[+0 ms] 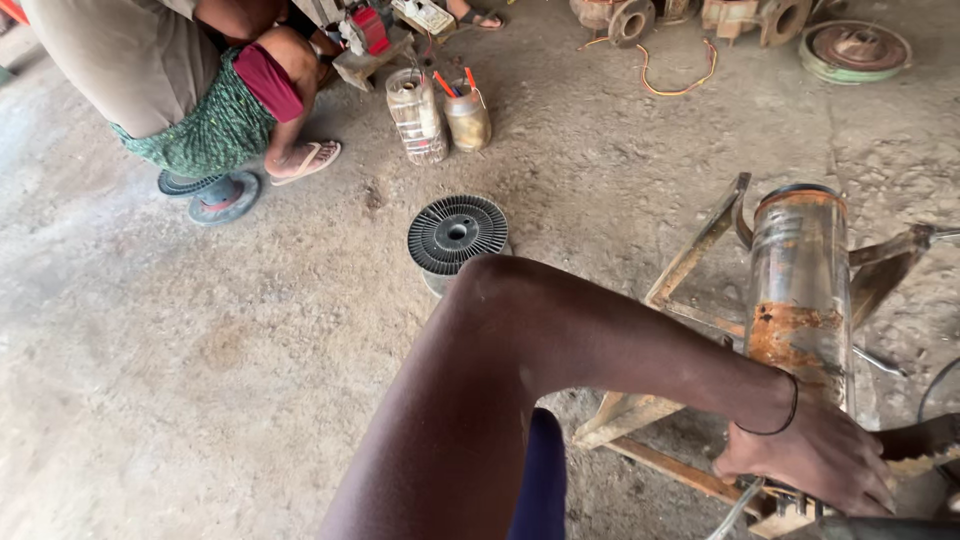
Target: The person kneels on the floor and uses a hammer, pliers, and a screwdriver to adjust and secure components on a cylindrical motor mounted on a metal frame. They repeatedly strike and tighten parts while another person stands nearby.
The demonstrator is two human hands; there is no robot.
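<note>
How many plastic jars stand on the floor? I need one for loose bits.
2. A clear ribbed jar stands near the squatting person's foot; a yellowish jar holding orange-handled tools is right beside it. Others may lie outside the view.

At lower right of the frame, the left hand (815,462) rests at the base of a rusty metal cylinder (798,290) propped on a wooden frame (690,265). A black ribbed spool (456,235) stands at centre. A crouching person (170,75) fills the upper left, two plastic jars (440,115) nearby.
</note>
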